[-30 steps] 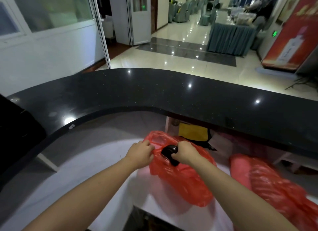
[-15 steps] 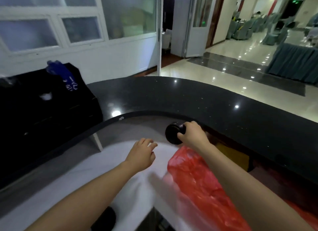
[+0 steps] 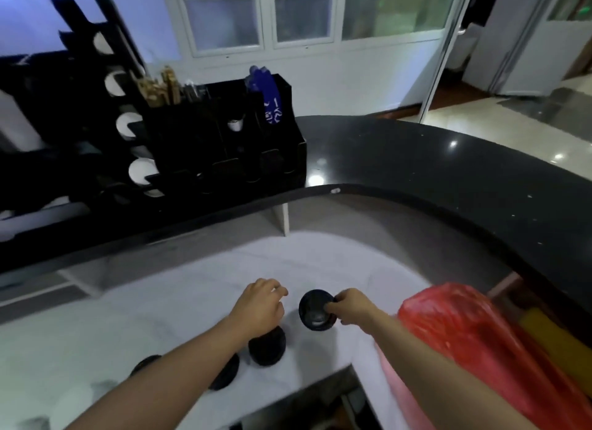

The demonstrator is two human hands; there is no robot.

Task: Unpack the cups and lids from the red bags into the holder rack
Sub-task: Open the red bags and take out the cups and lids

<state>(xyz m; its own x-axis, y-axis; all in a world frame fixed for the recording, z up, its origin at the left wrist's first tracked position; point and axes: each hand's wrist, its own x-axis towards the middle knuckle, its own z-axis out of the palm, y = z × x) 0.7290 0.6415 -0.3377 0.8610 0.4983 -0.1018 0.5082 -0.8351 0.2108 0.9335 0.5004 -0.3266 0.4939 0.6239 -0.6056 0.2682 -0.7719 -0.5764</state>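
Black counter (image 3: 432, 173): curved, glossy, raised above and behind the work surface, running from the left edge round to the right.

White work surface (image 3: 198, 285): lower level, in front of the counter; carries the lids and both forearms.

Holder rack (image 3: 198, 134): black, standing on the counter at upper left. White cups (image 3: 141, 170) show through round openings down its stepped left side; wooden sticks (image 3: 160, 86) and a blue packet (image 3: 269, 99) stand in upper compartments.

Red bag (image 3: 474, 340): plastic, crumpled, at the right end of the work surface, just beside the right forearm.

Right hand (image 3: 355, 306): fingers curled, pinching the right rim of a stack of black lids (image 3: 315, 309), held tilted with its top towards the camera, just above the work surface.

Left hand (image 3: 261, 304): fingers loosely bent, holding nothing, near the held stack but apart from it.

Other black lids: one stack (image 3: 267, 348) standing on the surface under the left wrist; another (image 3: 226, 373) partly hidden under the left forearm; a third dark shape (image 3: 144, 364) further left, too blurred to tell.
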